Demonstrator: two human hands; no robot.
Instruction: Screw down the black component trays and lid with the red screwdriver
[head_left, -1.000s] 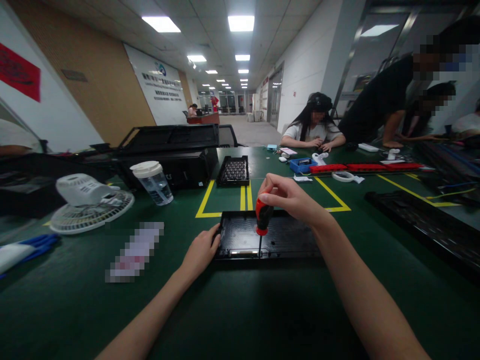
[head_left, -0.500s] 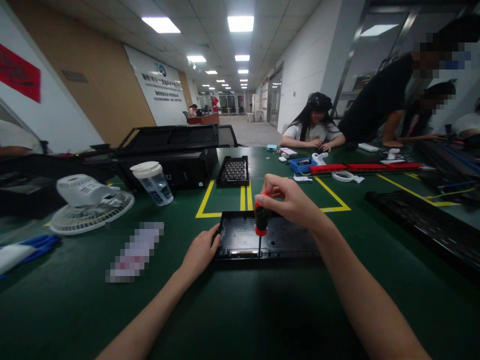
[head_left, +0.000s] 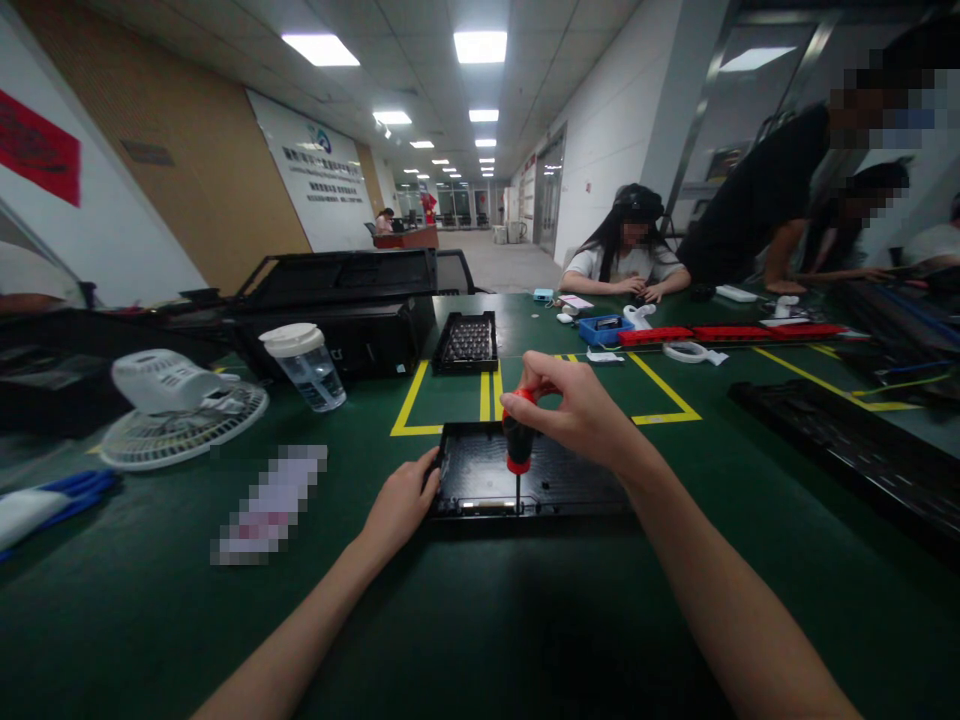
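Note:
A shallow black panel [head_left: 577, 480] with raised edges lies on the green table in front of me. My left hand [head_left: 405, 500] is closed on its left edge, thumb on the inner side. In my right hand [head_left: 559, 400] is a red and black screwdriver [head_left: 519, 440], held upright by the top of its handle. The shaft points down at the panel's near edge, beside a pale strip [head_left: 487, 506]. Whether the tip sits on a screw is too small to tell. My right hand and forearm hide part of the panel's right side.
To the left are a white fan [head_left: 184, 405], a lidded plastic cup [head_left: 306, 370] and a blurred-out flat item [head_left: 271, 505]. A black tray [head_left: 466, 343] and a large black case [head_left: 337, 330] stand beyond. Rightward lies a long black panel [head_left: 847, 460]; a co-worker [head_left: 626, 250] sits across.
My right hand and the top of the screwdriver have shifted slightly left, so the tool stands a little differently. My left hand and the panel have stayed in place.

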